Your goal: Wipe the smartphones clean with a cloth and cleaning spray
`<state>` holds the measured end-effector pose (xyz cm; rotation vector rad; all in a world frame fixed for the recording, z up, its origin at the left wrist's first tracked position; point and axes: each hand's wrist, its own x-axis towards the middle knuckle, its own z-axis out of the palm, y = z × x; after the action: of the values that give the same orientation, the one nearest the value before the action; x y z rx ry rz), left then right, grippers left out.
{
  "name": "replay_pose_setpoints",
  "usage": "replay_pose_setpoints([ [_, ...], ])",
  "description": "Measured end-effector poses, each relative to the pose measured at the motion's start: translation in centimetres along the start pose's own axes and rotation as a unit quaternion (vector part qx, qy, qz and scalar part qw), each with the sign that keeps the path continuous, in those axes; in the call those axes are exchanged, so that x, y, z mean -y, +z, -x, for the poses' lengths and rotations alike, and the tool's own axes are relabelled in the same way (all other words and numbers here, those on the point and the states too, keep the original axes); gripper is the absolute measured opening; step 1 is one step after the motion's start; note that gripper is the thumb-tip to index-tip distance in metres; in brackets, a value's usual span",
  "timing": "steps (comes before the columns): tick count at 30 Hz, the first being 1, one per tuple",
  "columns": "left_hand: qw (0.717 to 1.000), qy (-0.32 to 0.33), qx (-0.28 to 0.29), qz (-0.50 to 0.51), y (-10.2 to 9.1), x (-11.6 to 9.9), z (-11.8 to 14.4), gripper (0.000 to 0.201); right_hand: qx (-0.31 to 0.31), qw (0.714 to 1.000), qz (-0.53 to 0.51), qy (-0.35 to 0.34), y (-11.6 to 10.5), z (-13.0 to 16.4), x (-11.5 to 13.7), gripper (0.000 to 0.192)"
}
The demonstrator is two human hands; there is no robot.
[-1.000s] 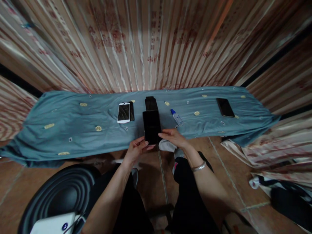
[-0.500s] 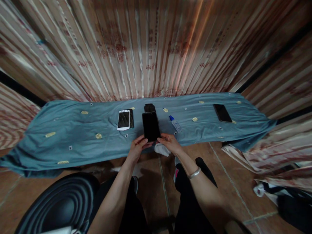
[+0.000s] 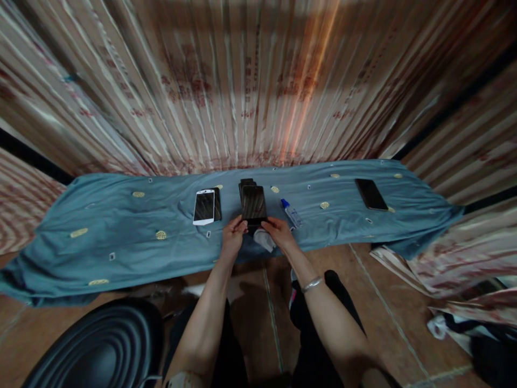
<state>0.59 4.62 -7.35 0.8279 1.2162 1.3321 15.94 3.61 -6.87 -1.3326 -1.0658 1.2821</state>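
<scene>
A black smartphone point(image 3: 253, 205) is held by its near corners between my two hands, its dark screen facing up and showing striped reflections. My left hand point(image 3: 234, 234) pinches the near left corner, and my right hand point(image 3: 279, 231) grips the near right one. Just behind it, partly covered, lies a dark flat object point(image 3: 246, 182) whose kind I cannot make out. A crumpled grey-white cloth point(image 3: 264, 240) shows beneath my right hand. Beside that hand lies a clear bottle with a blue cap point(image 3: 291, 213). Left of my hands, a white smartphone point(image 3: 204, 207) overlaps a dark one point(image 3: 218, 205).
A teal patterned cloth point(image 3: 133, 215) covers the long table. Another black smartphone point(image 3: 370, 194) lies toward its right end. Striped curtains point(image 3: 226, 81) hang behind and at both sides. A round black ribbed seat point(image 3: 100, 350) stands on the tiled floor at lower left.
The phone in my hands has tilted flatter, and its screen now catches the curtain's reflection. My hands have shifted slightly away from me. The whole view has moved a little.
</scene>
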Motion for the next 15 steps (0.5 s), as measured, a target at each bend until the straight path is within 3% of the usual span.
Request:
replay_pose_setpoints([
  [6, 1.0, 0.004, -0.003, 0.0, 0.6, 0.3, -0.7, 0.037, -0.021, 0.998, 0.048, -0.022, -0.2, -1.0, -0.4, 0.028],
  [15, 1.0, 0.018, -0.009, -0.004, 1.5, -0.5, -1.8, 0.035, -0.036, 0.986, 0.156, -0.057, -0.6, -3.0, 1.1, 0.02],
])
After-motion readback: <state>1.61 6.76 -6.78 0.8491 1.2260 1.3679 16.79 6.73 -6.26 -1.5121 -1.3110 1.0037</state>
